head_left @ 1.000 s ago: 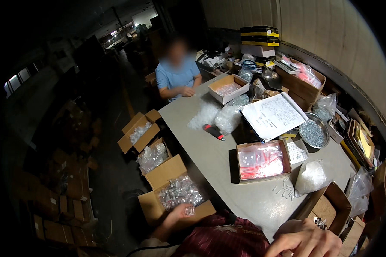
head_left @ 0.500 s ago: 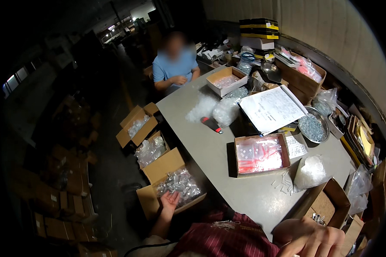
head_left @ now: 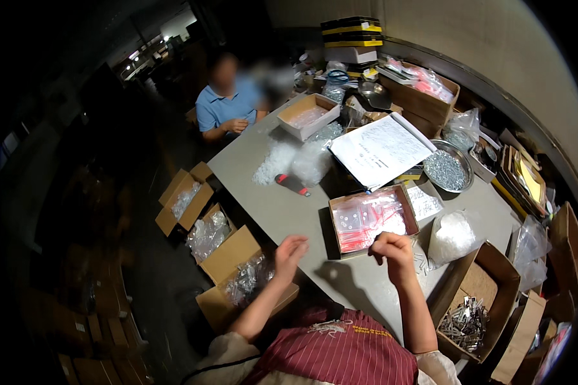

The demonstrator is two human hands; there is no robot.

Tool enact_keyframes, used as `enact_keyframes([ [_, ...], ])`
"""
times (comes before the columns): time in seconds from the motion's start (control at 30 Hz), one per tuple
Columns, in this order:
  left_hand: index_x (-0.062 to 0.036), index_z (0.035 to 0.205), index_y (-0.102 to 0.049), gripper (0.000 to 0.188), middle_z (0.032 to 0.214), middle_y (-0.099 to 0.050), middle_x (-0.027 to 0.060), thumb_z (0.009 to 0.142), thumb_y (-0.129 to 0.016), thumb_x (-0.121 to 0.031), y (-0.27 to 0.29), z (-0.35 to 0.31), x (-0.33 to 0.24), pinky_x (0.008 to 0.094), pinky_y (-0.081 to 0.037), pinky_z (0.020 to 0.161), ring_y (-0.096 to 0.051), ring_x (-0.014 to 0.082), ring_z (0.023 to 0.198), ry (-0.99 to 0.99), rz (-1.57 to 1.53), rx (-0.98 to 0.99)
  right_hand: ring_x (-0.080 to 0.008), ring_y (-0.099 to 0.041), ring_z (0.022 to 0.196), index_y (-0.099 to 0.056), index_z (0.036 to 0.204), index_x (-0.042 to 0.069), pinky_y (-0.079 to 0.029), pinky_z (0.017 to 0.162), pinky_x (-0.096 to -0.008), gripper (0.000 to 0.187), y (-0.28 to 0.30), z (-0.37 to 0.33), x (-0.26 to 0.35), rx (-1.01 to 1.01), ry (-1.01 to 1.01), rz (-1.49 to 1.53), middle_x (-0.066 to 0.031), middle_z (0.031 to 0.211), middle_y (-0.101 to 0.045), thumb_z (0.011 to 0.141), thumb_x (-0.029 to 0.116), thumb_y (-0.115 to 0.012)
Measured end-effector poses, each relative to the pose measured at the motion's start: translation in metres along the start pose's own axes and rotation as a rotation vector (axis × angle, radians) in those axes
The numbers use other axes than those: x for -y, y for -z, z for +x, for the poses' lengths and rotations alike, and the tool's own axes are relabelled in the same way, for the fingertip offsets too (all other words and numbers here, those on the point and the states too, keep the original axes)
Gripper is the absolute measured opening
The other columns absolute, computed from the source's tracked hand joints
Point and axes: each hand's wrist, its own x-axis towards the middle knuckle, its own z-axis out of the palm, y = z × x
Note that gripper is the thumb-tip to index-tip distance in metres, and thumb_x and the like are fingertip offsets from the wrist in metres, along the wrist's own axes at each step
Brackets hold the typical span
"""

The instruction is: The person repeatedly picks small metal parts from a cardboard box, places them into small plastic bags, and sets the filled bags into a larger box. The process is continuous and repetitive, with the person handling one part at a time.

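Note:
My left hand (head_left: pixel 291 255) hovers by the table's near left edge, fingers stretched out, with nothing visible in it. Below it, an open carton (head_left: pixel 221 305) holds clear bags of small parts (head_left: pixel 250 280). At the near right corner of a shallow cardboard box (head_left: pixel 408 208) is my right hand (head_left: pixel 395 253), its fingers bent and closed. Whatever those fingers hold, if anything, is hidden. Inside the box lie clear zip bags with red strips (head_left: pixel 366 221). A few small pale pieces (head_left: pixel 420 262) lie on the table beside my right hand.
A deep carton (head_left: pixel 498 269) at the right holds loose metal parts (head_left: pixel 465 324). Beyond the zip bags lie a clipboard with paper (head_left: pixel 382 151), a bowl of small screws (head_left: pixel 448 170) and a red-black cutter (head_left: pixel 292 185). Across the table (head_left: pixel 244 173) sits a person in blue (head_left: pixel 223 106).
My left hand has risen from the carton of bagged parts toward the table edge. My right hand has moved from the lower right to the zip-bag box. The view has shifted.

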Motion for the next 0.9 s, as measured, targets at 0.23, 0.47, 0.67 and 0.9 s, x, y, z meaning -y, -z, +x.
enact_keyframes([
  [0.23,-0.0006,0.119,-0.059,0.035,0.105,-0.068,0.0145,0.088,-0.072,-0.012,-0.135,0.066,-0.054,0.0356,-0.055,0.085,-0.068,0.0242,0.097,-0.184,0.575,0.481,-0.0087,-0.055,0.062,-0.059,0.072,0.004,-0.044,0.061,-0.0255,0.024,0.032,-0.038,-0.076,0.081,-0.271,-0.241,-0.0003,0.068,-0.059,0.091,0.015,-0.069],
  [0.47,-0.0024,0.099,-0.059,0.031,0.097,-0.067,0.0158,0.085,-0.073,-0.026,-0.166,0.104,0.022,0.0484,-0.052,0.080,-0.066,0.0362,0.092,-0.290,0.887,0.498,-0.0100,-0.056,0.065,-0.061,0.073,0.004,-0.044,0.064,-0.0254,0.021,0.070,-0.084,-0.111,-0.144,-0.294,-0.206,-0.0020,0.070,-0.062,0.090,0.014,-0.070],
  [0.67,-0.0020,0.098,-0.073,0.022,0.094,-0.070,0.0202,0.094,-0.060,-0.019,-0.154,0.097,0.017,0.0421,-0.051,0.079,-0.066,0.0351,0.087,-0.336,0.698,0.522,-0.0118,-0.059,0.067,-0.064,0.078,0.002,-0.045,0.066,-0.0256,0.017,0.072,-0.091,-0.110,-0.295,-0.365,-0.129,-0.0033,0.071,-0.063,0.090,0.013,-0.070],
  [0.9,-0.0021,0.108,-0.073,0.021,0.097,-0.073,0.0148,0.096,-0.060,-0.014,-0.139,0.071,-0.022,0.0392,-0.053,0.080,-0.068,0.0289,0.090,-0.529,0.599,0.480,-0.0150,-0.064,0.076,-0.066,0.101,0.001,-0.050,0.072,-0.0281,0.017,0.071,-0.069,-0.094,-0.342,-0.057,-0.480,-0.0063,0.089,-0.067,0.086,0.010,-0.070],
])
